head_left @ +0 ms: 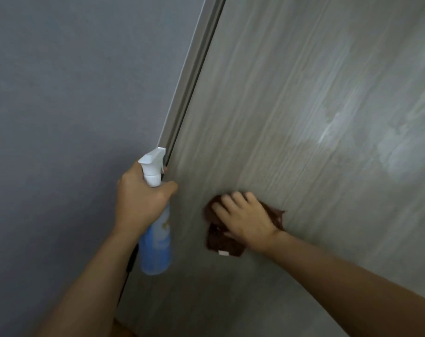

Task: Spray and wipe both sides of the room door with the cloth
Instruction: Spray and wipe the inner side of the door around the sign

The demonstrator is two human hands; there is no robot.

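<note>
One hand [245, 216] presses cloth [221, 242] on door [291, 105].

Bare door [303, 105] spreads above and right of the cloth [227, 242]; the spray bottle [155, 239] and frame [194, 69] crowd its left.

- door [291, 98]: grey-brown, streaked wood grain, pale sheen patches
- wall [72, 81]: flat blue-grey
- cloth [221, 242]: dark brown, small white tag
- spray bottle [156, 244]: translucent blue, white trigger head
</note>
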